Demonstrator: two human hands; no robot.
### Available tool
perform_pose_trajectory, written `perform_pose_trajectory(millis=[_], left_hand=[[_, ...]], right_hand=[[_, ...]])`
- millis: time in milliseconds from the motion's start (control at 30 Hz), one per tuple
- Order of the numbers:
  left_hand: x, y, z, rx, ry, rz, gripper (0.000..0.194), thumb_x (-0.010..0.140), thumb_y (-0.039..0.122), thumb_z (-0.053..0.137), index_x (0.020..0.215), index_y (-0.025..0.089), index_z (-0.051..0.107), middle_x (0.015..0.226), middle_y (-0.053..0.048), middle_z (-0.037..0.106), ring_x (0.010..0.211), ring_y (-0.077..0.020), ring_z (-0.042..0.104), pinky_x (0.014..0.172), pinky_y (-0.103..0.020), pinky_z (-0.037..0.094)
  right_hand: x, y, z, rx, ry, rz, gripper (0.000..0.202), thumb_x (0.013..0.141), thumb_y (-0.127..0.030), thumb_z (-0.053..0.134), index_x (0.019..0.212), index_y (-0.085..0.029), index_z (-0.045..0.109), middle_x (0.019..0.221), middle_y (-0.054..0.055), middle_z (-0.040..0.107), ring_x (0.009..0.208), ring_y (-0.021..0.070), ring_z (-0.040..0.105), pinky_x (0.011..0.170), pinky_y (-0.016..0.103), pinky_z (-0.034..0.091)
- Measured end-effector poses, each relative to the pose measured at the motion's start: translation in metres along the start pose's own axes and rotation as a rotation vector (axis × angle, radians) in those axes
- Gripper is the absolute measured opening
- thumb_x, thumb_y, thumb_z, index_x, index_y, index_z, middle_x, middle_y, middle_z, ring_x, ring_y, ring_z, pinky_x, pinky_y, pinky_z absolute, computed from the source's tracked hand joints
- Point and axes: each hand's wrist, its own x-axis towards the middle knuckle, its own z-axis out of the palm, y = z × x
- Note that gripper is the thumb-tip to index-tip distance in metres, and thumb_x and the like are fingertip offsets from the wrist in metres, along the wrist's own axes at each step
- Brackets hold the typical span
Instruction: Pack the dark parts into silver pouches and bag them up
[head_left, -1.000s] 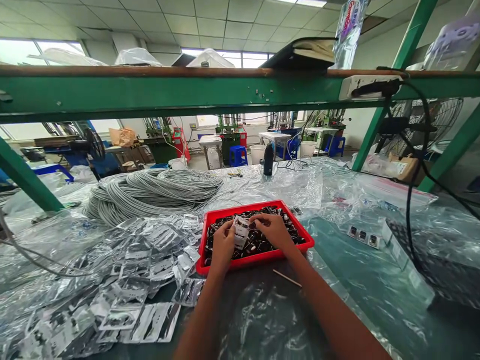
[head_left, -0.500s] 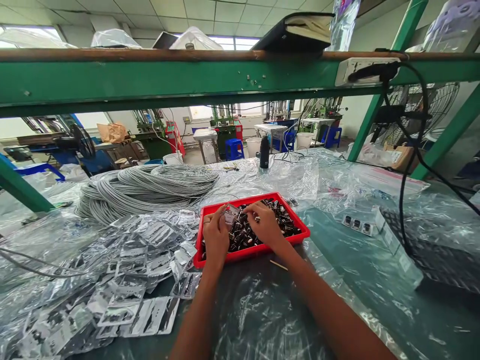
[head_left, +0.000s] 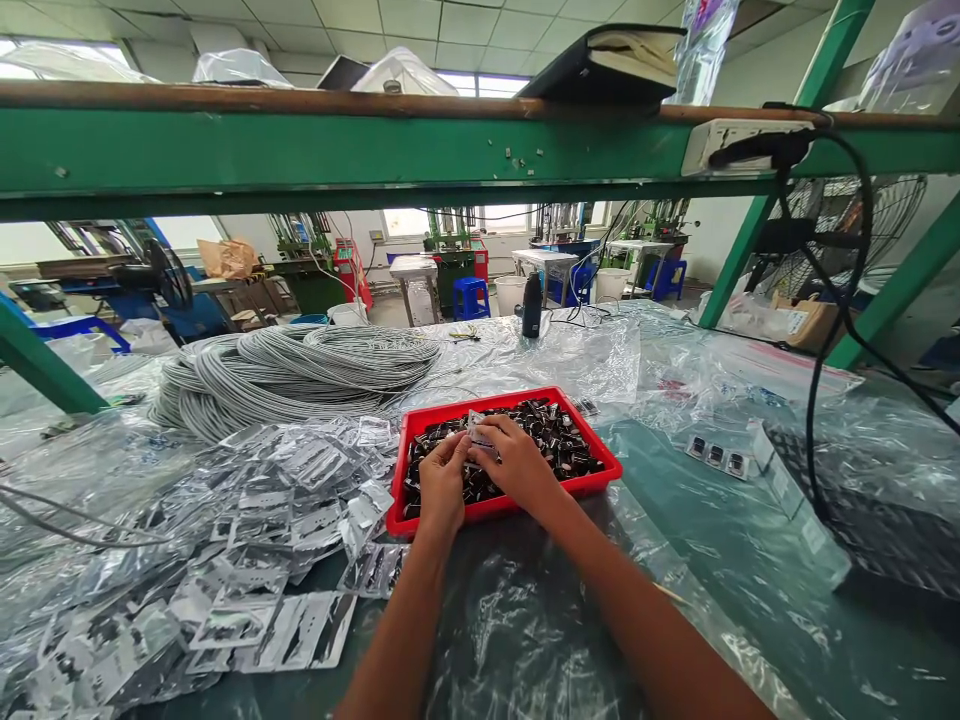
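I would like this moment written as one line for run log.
left hand: holding packet; right hand: at packet; red tray: below hands, holds dark parts; more packets: left of tray

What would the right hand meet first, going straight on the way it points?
Probably the small clear packet already at the right hand's fingertips, with the left hand close beside it. Beyond that, perhaps the red tray's far rim; height above it is unclear.

Perhaps room right of the red tray (head_left: pixel 487 509), despite glare; leftward, a packet heap (head_left: pixel 251 575) barrier.
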Motion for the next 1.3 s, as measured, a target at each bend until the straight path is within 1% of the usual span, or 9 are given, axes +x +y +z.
perform_pose_trajectory(millis=[167, 333, 467, 600, 767, 867, 967, 1100, 1300], left_hand=[[-0.001, 0.015, -0.004, 0.026, -0.137, -0.032, 0.043, 0.053, 0.045, 0.087, 0.081, 0.015, 0.076, 0.079, -0.005, 0.074, 0.072, -0.0158, 0.063, 0.070, -0.027, 0.049], [0.004, 0.018, -0.011, 0.380, -0.258, 0.113, 0.032, 0.070, 0.045, 0.075, 0.085, 0.016, 0.076, 0.087, -0.007, 0.075, 0.080, -0.0216, 0.067, 0.074, -0.031, 0.051], [0.008, 0.014, -0.018, 0.782, -0.058, 0.388, 0.023, 0.085, 0.035, 0.056, 0.089, 0.019, 0.072, 0.092, -0.008, 0.070, 0.085, -0.0231, 0.065, 0.079, -0.035, 0.050], [0.013, 0.017, -0.027, 1.032, 0.096, 0.487, 0.024, 0.090, 0.033, 0.049, 0.094, 0.020, 0.069, 0.085, -0.008, 0.063, 0.082, -0.0237, 0.061, 0.081, -0.038, 0.049], [0.013, 0.018, -0.025, 0.792, -0.043, 0.259, 0.028, 0.087, 0.038, 0.052, 0.101, 0.018, 0.066, 0.077, -0.006, 0.067, 0.075, -0.0218, 0.065, 0.073, -0.035, 0.053], [0.011, 0.015, -0.017, 0.565, -0.146, 0.149, 0.037, 0.080, 0.035, 0.060, 0.110, 0.014, 0.066, 0.089, -0.009, 0.073, 0.080, -0.0222, 0.070, 0.075, -0.035, 0.055], [0.007, 0.014, -0.010, 0.466, -0.157, 0.135, 0.043, 0.074, 0.031, 0.065, 0.112, 0.011, 0.066, 0.096, -0.010, 0.075, 0.089, -0.0236, 0.071, 0.082, -0.036, 0.057], [0.003, 0.012, -0.008, 0.449, -0.108, 0.164, 0.035, 0.074, 0.028, 0.063, 0.104, 0.012, 0.071, 0.105, -0.013, 0.075, 0.097, -0.0254, 0.071, 0.093, -0.040, 0.055], [0.003, 0.012, -0.014, 0.486, -0.089, 0.193, 0.027, 0.072, 0.028, 0.063, 0.093, 0.014, 0.073, 0.097, -0.010, 0.077, 0.090, -0.0261, 0.072, 0.084, -0.040, 0.057]], right_hand=[[0.000, 0.007, -0.001, 0.200, 0.073, 0.048, 0.013, 0.086, -0.022, 0.069, 0.097, -0.017, 0.072, 0.100, 0.008, 0.072, 0.091, 0.0205, 0.068, 0.081, 0.032, 0.057], [0.000, 0.024, -0.006, 0.245, 0.054, -0.006, 0.015, 0.083, -0.014, 0.063, 0.092, -0.020, 0.075, 0.097, 0.006, 0.075, 0.088, 0.0191, 0.071, 0.074, 0.029, 0.059], [0.002, 0.030, -0.012, 0.183, 0.073, -0.007, 0.027, 0.082, -0.006, 0.054, 0.094, -0.019, 0.074, 0.099, 0.006, 0.075, 0.090, 0.0190, 0.070, 0.083, 0.033, 0.058], [0.001, 0.019, -0.007, 0.010, 0.139, -0.060, 0.027, 0.086, -0.007, 0.050, 0.100, -0.015, 0.071, 0.106, 0.012, 0.070, 0.103, 0.0239, 0.064, 0.096, 0.042, 0.052], [-0.007, -0.004, 0.017, -0.054, -0.039, -0.081, 0.028, 0.090, -0.014, 0.052, 0.115, -0.016, 0.066, 0.111, 0.014, 0.064, 0.105, 0.0242, 0.061, 0.094, 0.041, 0.053], [-0.010, -0.004, 0.022, -0.081, -0.032, -0.032, 0.033, 0.092, -0.015, 0.051, 0.124, -0.014, 0.061, 0.122, 0.017, 0.060, 0.116, 0.0269, 0.057, 0.101, 0.045, 0.050], [-0.009, 0.003, 0.020, -0.087, -0.008, -0.010, 0.034, 0.093, -0.014, 0.050, 0.125, -0.015, 0.062, 0.123, 0.015, 0.060, 0.117, 0.0265, 0.057, 0.102, 0.045, 0.049], [-0.008, 0.005, 0.020, -0.126, 0.033, 0.019, 0.033, 0.090, -0.013, 0.054, 0.121, -0.015, 0.065, 0.123, 0.016, 0.063, 0.116, 0.0285, 0.058, 0.103, 0.047, 0.048], [-0.007, 0.005, 0.016, 0.103, 0.014, 0.126, 0.022, 0.088, -0.017, 0.062, 0.108, -0.018, 0.068, 0.102, 0.009, 0.073, 0.094, 0.0229, 0.069, 0.085, 0.036, 0.057]])
